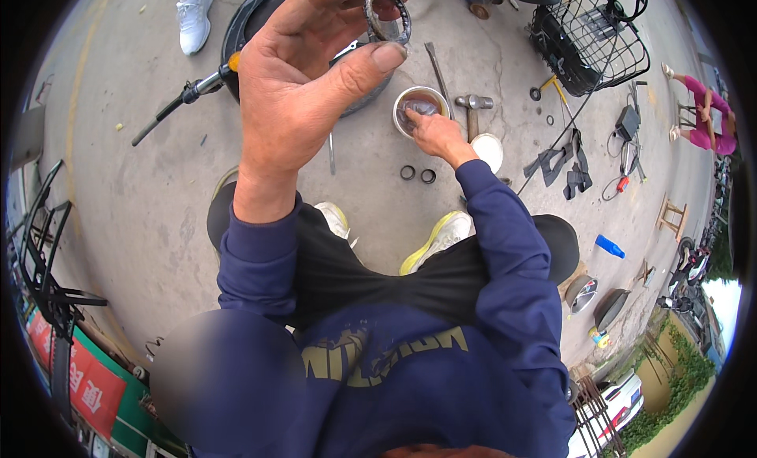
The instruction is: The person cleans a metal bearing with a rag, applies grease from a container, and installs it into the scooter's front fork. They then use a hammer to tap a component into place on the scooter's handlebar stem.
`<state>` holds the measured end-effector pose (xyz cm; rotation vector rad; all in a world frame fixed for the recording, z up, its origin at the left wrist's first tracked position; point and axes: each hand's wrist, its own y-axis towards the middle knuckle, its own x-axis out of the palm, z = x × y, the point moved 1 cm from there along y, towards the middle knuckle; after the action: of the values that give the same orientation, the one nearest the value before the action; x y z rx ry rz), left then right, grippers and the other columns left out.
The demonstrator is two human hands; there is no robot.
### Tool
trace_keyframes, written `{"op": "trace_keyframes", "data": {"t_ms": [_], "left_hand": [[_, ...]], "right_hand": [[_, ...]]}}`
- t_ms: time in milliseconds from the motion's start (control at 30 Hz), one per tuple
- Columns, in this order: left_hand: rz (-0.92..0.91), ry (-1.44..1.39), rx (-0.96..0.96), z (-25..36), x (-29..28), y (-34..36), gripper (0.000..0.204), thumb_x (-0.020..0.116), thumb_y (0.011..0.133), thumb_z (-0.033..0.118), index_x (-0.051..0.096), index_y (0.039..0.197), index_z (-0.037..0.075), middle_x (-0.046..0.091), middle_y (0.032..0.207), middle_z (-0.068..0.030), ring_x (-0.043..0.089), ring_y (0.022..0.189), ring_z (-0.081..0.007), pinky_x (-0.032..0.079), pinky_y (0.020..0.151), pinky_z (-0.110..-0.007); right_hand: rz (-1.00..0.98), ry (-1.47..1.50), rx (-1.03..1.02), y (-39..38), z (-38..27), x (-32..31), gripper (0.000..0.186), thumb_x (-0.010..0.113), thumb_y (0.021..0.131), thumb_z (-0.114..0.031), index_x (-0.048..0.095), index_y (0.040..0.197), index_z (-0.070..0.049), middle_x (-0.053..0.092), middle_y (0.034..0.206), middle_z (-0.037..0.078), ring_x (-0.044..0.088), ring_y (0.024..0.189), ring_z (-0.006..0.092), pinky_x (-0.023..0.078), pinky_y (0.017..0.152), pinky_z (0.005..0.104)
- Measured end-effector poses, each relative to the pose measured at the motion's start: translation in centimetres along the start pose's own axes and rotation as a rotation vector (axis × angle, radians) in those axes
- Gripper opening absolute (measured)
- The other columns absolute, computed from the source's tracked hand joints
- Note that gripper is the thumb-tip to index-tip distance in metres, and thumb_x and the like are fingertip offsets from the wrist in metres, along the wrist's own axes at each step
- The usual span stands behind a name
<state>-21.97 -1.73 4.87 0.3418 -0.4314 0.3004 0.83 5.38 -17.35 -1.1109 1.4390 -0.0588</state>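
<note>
High and close in view, my left hand (288, 95) pinches a dark bearing ring (407, 23) between thumb and fingers. Small balls or rollers line the ring, which looks greasy. Below and to the right, my right hand (441, 135) reaches into a round tub (397, 117) on the ground. Its index finger is stretched out and touches the brownish grease (426, 108) inside; the other fingers are partly hidden. A white lid (488, 152) lies beside my right wrist. Two small dark rings (428, 176) sit on the concrete between the tub and my shoes.
A hammer (474, 103) and a long metal bar (436, 70) lie by the tub. Behind my left hand is a dark vehicle part with a handlebar grip (169, 111). A wire basket (591, 40), black straps (564, 162) and a blue bottle (609, 247) are to the right.
</note>
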Motion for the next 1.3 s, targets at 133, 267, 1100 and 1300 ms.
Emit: {"op": "trace_keyframes", "data": {"t_ms": [133, 267, 1100, 1300], "left_hand": [[0.001, 0.014, 0.016, -0.5, 0.1, 0.5, 0.059, 0.079, 0.083, -0.004, 0.055, 0.137, -0.006, 0.064, 0.131, -0.0183, 0.062, 0.122, -0.0245, 0.048, 0.108, -0.038], [-0.043, 0.118, 0.056, -0.4, 0.1, 0.5, 0.056, 0.079, 0.085, 0.001, 0.057, 0.136, -0.004, 0.066, 0.129, -0.0195, 0.065, 0.118, -0.0257, 0.049, 0.107, -0.040], [-0.247, -0.012, -0.117, 0.1, 7.5, -1.7, 0.058, 0.080, 0.082, 0.011, 0.058, 0.134, -0.004, 0.066, 0.126, -0.0181, 0.063, 0.121, -0.0279, 0.046, 0.108, -0.044], [-0.259, -0.020, -0.153, 0.5, 7.3, -2.3, 0.058, 0.081, 0.081, 0.010, 0.060, 0.133, -0.004, 0.066, 0.124, -0.0162, 0.063, 0.119, -0.0266, 0.046, 0.105, -0.042]], "right_hand": [[0.030, 0.187, -0.055, -0.6, 1.9, 0.0, 0.045, 0.050, 0.094, -0.021, 0.063, 0.137, -0.014, 0.072, 0.113, 0.022, 0.069, 0.105, 0.0388, 0.054, 0.091, 0.0466], [-0.110, 1.085, 0.125, -4.6, 0.9, -7.3, 0.047, 0.045, 0.090, -0.007, 0.065, 0.132, -0.003, 0.056, 0.079, -0.001, 0.046, 0.059, 0.0080, 0.038, 0.054, 0.0251], [1.093, 0.412, -0.714, -20.3, -3.5, -18.0, 0.048, 0.058, 0.085, -0.015, 0.071, 0.131, -0.016, 0.031, 0.160, 0.025, 0.040, 0.143, 0.0400, 0.041, 0.105, 0.0498], [1.117, 0.285, -0.673, -20.3, -4.0, -18.2, 0.048, 0.060, 0.078, -0.003, 0.075, 0.123, -0.014, 0.040, 0.155, 0.026, 0.043, 0.139, 0.0401, 0.041, 0.109, 0.0477]]}}
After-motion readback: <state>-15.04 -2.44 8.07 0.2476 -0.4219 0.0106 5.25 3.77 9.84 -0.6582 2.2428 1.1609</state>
